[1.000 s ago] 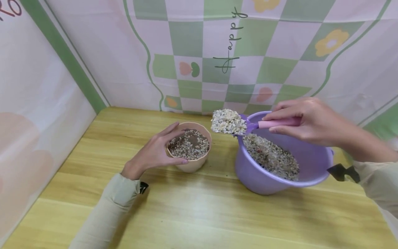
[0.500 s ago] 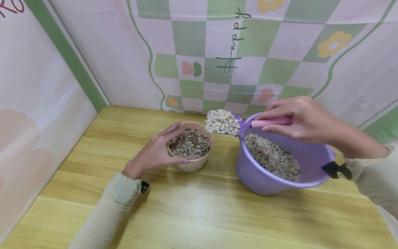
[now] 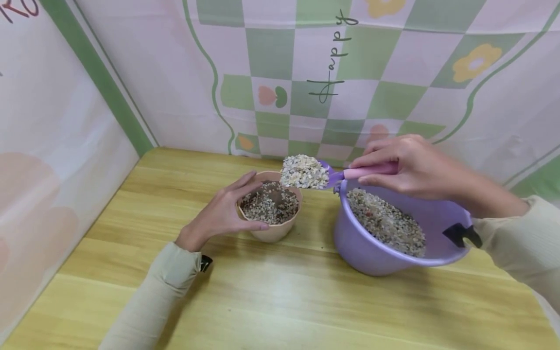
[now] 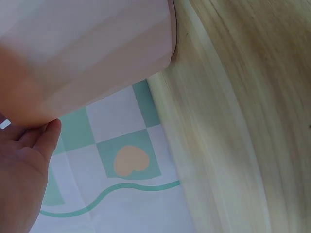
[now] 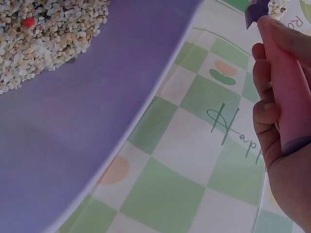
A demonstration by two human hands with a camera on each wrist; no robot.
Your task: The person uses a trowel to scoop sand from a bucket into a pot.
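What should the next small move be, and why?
Probably the right hand should bring the scoop a little left before tipping: in the head view, its heaped grains overlap only the right edge of the pot, which the left hand holds.

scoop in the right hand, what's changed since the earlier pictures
The right hand has carried the loaded scoop left; in the head view its grains now overlap the rim of the pot. Nothing was taken hold of or let go. The left hand still holds the pot, and the bucket stands where it did.
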